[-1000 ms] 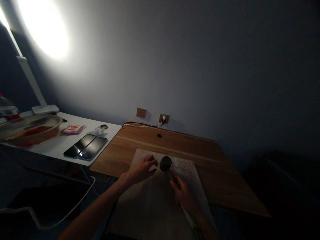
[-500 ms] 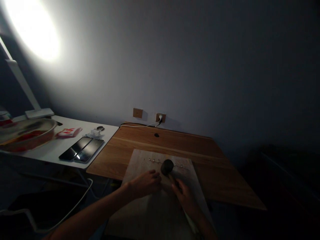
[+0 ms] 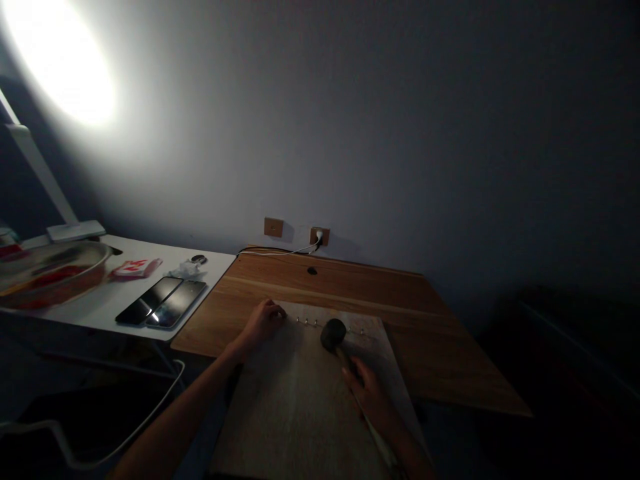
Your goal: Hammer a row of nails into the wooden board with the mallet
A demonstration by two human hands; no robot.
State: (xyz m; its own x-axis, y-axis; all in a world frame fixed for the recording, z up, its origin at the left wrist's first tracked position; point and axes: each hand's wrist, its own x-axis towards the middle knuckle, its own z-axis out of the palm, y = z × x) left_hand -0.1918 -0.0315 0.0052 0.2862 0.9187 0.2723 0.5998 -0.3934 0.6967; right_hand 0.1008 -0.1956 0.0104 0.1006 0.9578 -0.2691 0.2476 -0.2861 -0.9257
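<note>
A pale wooden board (image 3: 300,407) lies on a brown wooden desk (image 3: 420,333). A row of small nails (image 3: 307,322) stands along the board's far edge. My right hand (image 3: 367,390) is closed round the handle of a black rubber mallet (image 3: 333,333), whose head rests on the board just right of the nails. My left hand (image 3: 263,321) rests at the board's far left corner with its fingers curled together; whether anything is in them is hidden.
A white side table (image 3: 100,303) at left carries two dark phones (image 3: 163,302), a red and white packet (image 3: 135,268), a metal bowl (image 3: 50,270) and a lamp base (image 3: 75,230). A white cable (image 3: 280,251) runs to a wall socket (image 3: 319,235). The room's right side is dark.
My left hand has moved from beside the mallet head leftward to the board's far left corner. The mallet and right hand have barely shifted. The camera has tilted slightly.
</note>
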